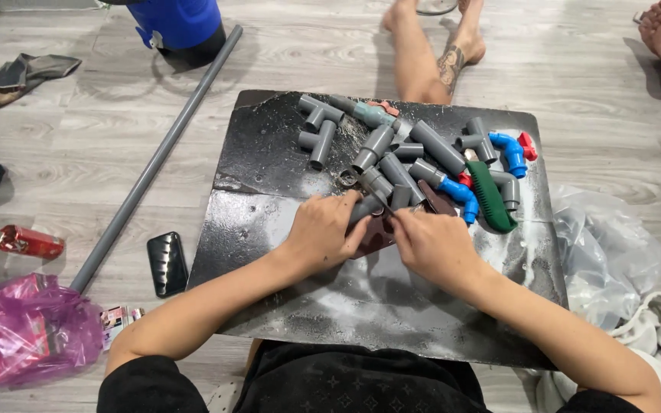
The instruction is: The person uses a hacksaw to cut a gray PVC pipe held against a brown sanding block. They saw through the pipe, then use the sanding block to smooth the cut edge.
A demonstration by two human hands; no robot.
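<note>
Both my hands rest on a black board (284, 283) on the floor. My left hand (321, 232) grips a short grey pipe piece (364, 206) near the board's middle. My right hand (431, 245) pinches a thin dark tool, what it is I cannot tell, and touches that pipe piece with it. Just beyond lies a pile of grey pipe fittings (392, 153), with blue elbow fittings (508, 151), red-handled valves (527, 145) and a green-handled tool (490, 197).
A long grey pipe (158, 157) lies on the wood floor to the left, beside a black phone (167, 263), a pink plastic bag (36, 327) and a blue container (180, 23). Another person's bare legs (430, 50) sit beyond the board. A clear plastic bag (606, 252) lies right.
</note>
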